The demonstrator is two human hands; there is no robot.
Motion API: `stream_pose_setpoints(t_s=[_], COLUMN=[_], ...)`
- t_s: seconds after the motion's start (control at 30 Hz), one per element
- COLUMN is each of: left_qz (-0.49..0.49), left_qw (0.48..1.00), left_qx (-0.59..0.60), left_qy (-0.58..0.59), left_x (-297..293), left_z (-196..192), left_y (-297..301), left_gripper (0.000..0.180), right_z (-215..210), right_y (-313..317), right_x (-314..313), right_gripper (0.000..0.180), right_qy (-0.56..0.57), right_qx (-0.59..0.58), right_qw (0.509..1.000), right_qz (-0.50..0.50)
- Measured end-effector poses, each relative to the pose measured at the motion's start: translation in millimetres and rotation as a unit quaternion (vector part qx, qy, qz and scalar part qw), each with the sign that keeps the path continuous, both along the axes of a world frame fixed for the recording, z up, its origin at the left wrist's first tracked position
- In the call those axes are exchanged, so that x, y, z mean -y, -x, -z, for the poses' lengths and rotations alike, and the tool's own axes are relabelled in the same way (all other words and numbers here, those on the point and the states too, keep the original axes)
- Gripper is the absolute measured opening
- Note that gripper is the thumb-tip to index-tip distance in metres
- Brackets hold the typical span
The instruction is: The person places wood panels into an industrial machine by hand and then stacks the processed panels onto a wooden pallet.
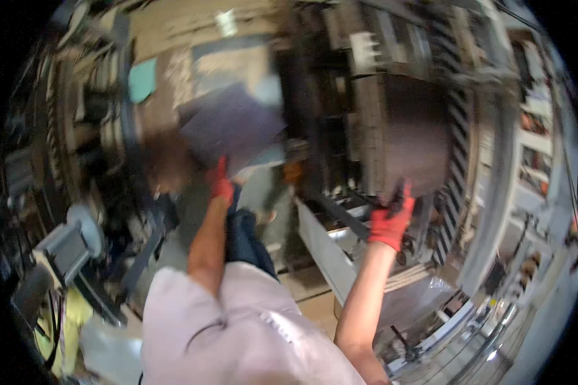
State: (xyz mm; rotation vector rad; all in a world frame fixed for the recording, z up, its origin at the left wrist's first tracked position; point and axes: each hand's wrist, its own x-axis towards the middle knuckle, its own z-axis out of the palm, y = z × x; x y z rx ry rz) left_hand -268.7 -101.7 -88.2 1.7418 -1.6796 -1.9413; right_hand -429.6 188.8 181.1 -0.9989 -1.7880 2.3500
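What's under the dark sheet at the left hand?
Pale bluish surface shows, blurred, past the right edge of the dark sheet; whatever lies directly beneath is covered.

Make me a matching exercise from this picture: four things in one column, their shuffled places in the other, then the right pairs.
Things
1. Left hand
2. Teal piece
3. Right hand
4. Pale yellow item

Places
A. Lower left of the picture
B. At the lower edge of the dark panel, left of the striped strip
C. At the lower edge of the blurred purplish-grey sheet
D. Upper left of the picture

Right pairs: 1-C, 2-D, 3-B, 4-A
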Motion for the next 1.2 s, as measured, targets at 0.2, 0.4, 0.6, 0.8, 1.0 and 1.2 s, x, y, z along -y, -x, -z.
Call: stream_pose_setpoints(t_s=[0.2,0.4,0.6,0.8,1.0,1.2], left_qz=[0.129,0.422,0.191,0.039,-0.032,0.058], left_qw=[0.971,0.81,0.924,0.919,0.931,0.919], left_qx=[-0.195,-0.23,-0.331,-0.39,-0.354,-0.377], left_qy=[0.051,0.336,-0.006,0.024,0.078,0.105], left_x=[43.6,13.8,-124.2,-213.6,-265.3,-222.3], left_z=[-39.8,-174.5,-286.0,-240.1,-243.1,-213.4], left_y=[-49.5,-38.3,71.8,168.2,212.6,220.1], left_gripper=[0.043,0.061,0.037,0.038,0.04,0.036], right_z=[-26.4,-57.2,-98.7,-118.5,-107.5,-101.1], right_y=[-7.6,-140.4,-267.7,-351.5,-434.8,-485.4], right_x=[0.5,-66.3,-106.1,-146.1,-169.3,-199.2], right_gripper=[0.052,0.073,0.056,0.057,0.056,0.057], right_qy=[0.046,-0.55,-0.038,-0.106,-0.142,-0.203], right_qx=[-0.059,-0.265,-0.162,-0.154,-0.157,-0.073], right_qw=[0.997,0.758,0.986,0.975,0.946,0.95], right_qz=[0.003,-0.231,0.004,0.118,0.244,0.225])
